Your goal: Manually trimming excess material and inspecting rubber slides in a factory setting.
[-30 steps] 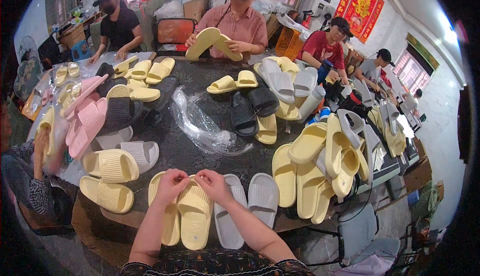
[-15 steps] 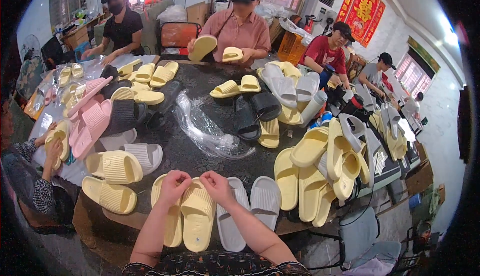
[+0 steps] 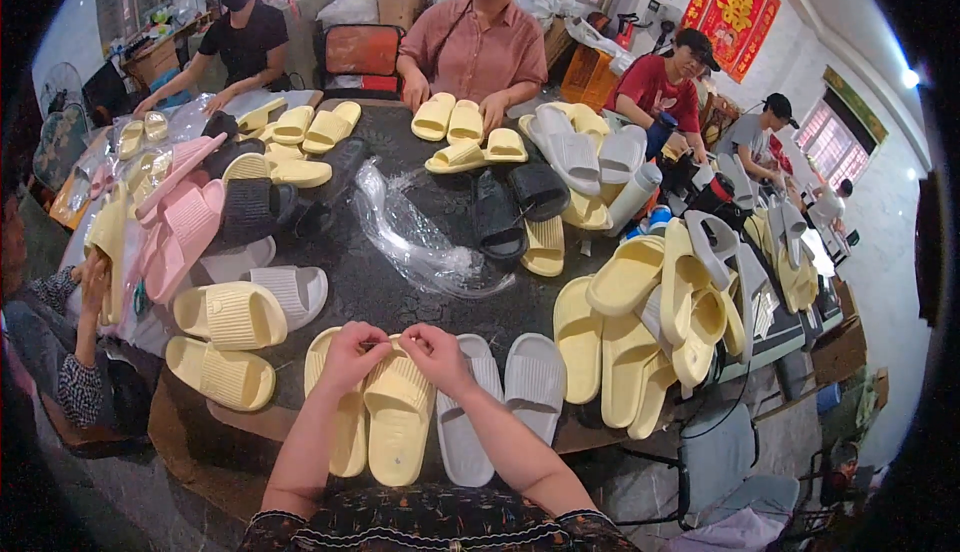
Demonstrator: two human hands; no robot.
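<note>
My left hand (image 3: pixel 352 356) and my right hand (image 3: pixel 440 360) are close together above a pair of pale yellow slide slippers (image 3: pixel 399 434) at the table's near edge. Each hand pinches with thumb and fingertips. What seems a thin strand (image 3: pixel 390 341) runs between them; its ends are hidden in my fingers. My forearms partly cover the left yellow slipper. Right beside this pair lie two grey slides (image 3: pixel 533 392), the nearer one partly under my right forearm.
Yellow slides (image 3: pixel 222 372) lie left, pink ones (image 3: pixel 187 237) beyond. Crumpled clear plastic (image 3: pixel 400 237) occupies the dark table's (image 3: pixel 450 317) middle. A pile of yellow slides (image 3: pixel 630 352) stands right. Co-workers surround the table; one across (image 3: pixel 475 42) touches yellow slippers.
The person across has set the yellow slippers, held up before, onto the table. At the left, a co-worker's hands have tilted a yellow slipper upright. My hands stay pinched above the same pair.
</note>
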